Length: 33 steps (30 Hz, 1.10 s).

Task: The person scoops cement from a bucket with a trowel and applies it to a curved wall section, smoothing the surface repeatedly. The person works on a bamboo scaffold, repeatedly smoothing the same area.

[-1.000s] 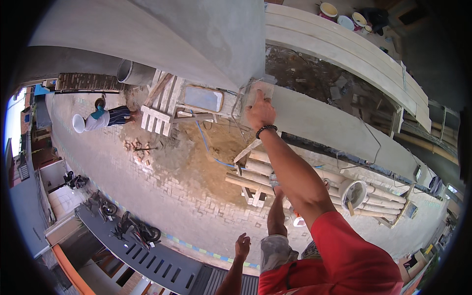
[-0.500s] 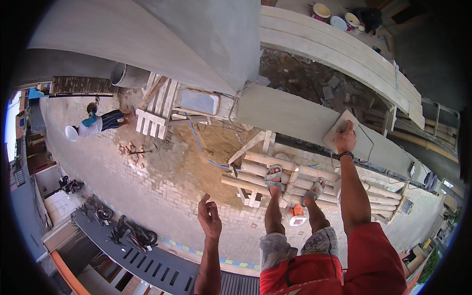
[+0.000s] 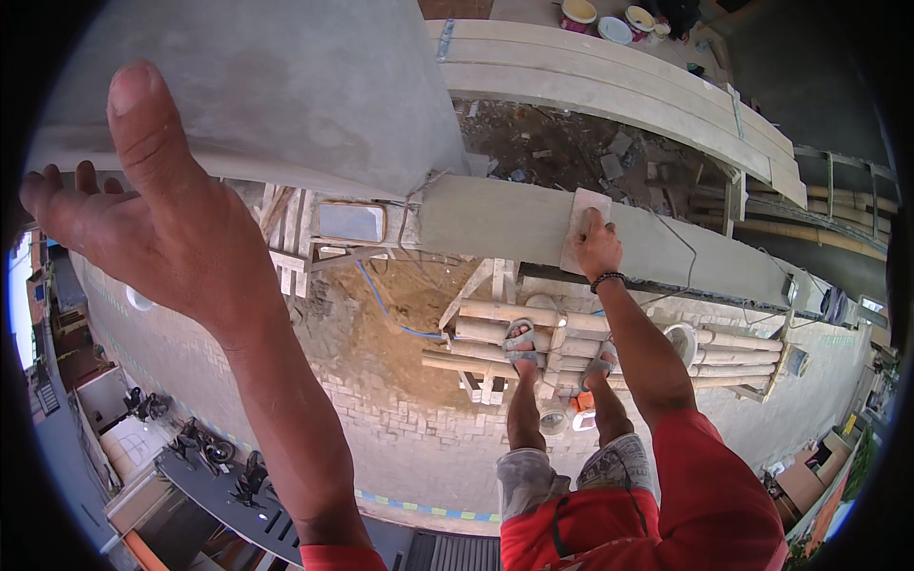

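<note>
My right hand [image 3: 598, 249] grips a flat rectangular plastering float [image 3: 587, 207], which lies against the grey plastered top of a long ledge [image 3: 495, 217]. A dark bracelet circles that wrist. My left hand [image 3: 176, 233] is raised close to the camera at the left, thumb up and fingers apart, with nothing in it. Behind it stands a smooth grey plastered wall [image 3: 314, 86]; whether the fingers touch it I cannot tell. My sandalled feet stand on a scaffold of bamboo poles [image 3: 486, 330] below the ledge.
Beyond the ledge lies a rubble-strewn gap [image 3: 543, 143], then a pale plank-like beam [image 3: 609, 81]. Bent wire [image 3: 692, 255] sticks out over the ledge. A framed glossy panel [image 3: 352, 222] rests at the left. Buckets [image 3: 578, 13] stand at the back; motorbikes [image 3: 200, 443] are parked below.
My left hand has risen from low beside me to high at the left, in front of the wall. My right hand has slid the float leftward along the ledge and turned it more upright.
</note>
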Motion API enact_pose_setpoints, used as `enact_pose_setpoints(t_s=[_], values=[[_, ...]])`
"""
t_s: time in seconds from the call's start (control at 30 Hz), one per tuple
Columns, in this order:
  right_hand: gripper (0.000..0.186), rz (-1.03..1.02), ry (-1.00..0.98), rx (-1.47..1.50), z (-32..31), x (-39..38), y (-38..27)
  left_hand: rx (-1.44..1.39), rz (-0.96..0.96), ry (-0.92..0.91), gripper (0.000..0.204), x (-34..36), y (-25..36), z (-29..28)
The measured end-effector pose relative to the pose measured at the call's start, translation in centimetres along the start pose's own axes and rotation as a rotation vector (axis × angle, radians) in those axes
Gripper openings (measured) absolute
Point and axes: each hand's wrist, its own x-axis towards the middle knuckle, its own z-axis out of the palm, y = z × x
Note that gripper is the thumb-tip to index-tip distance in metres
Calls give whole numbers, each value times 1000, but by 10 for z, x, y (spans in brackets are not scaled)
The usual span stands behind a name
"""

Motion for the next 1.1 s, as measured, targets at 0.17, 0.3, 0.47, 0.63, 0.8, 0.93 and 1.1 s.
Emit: enact_pose_setpoints(t_s=[0.17, 0.3, 0.47, 0.63, 0.8, 0.93, 1.1], values=[[54, 91, 160, 70, -50, 14, 76, 320, 157, -9, 99, 15, -5, 10], [56, -186, 94, 307, -32, -10, -8, 341, 251, 94, 92, 16, -28, 24], [59, -228, -146, 311, 5, -30, -132, 299, 329, 235, 82, 13, -29, 38], [61, -174, -181, 312, 42, -31, -198, 400, 306, 185, 79, 12, -14, 37], [56, -92, -221, 261, 65, -21, -222, 401, 379, 28, 100, 20, -29, 28], [54, -177, -201, 153, 60, -6, -189, 330, 285, 86, 85, 15, -23, 35], [53, -38, -73, 27, 17, 5, -48, 493, 553, 297, 77, 26, -51, 36]])
